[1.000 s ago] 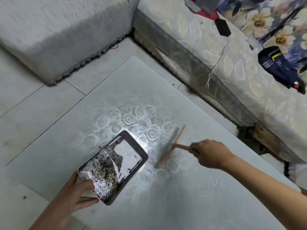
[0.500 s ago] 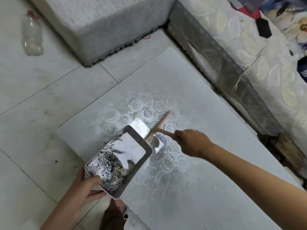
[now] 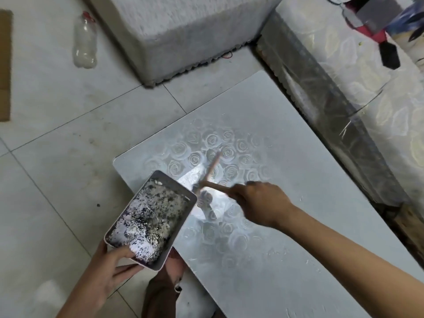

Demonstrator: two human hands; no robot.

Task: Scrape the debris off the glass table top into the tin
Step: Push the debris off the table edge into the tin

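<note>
A frosted glass table top [image 3: 298, 203] with a rose pattern lies flat near the floor. My left hand [image 3: 107, 269] grips the near corner of a rectangular tin [image 3: 151, 221], held tilted at the table's left edge; grey and white debris covers its inside. My right hand [image 3: 261, 203] grips the wooden handle of a T-shaped scraper [image 3: 211, 177]. Its blade lies on the glass right beside the tin's far rim, blurred by motion. A few white flecks of debris [image 3: 307, 260] remain on the glass near my right forearm.
A grey upholstered block [image 3: 183, 31] stands beyond the table. A covered, floral-patterned bed or sofa [image 3: 367, 88] runs along the right. A plastic bottle [image 3: 85, 40] lies on the tiled floor at the upper left. A dark cloth [image 3: 160, 292] sits under the table's near edge.
The scraper has swept left across the glass until it reached the tin's rim. The tin has shifted to the table's left edge and the view has swung left.
</note>
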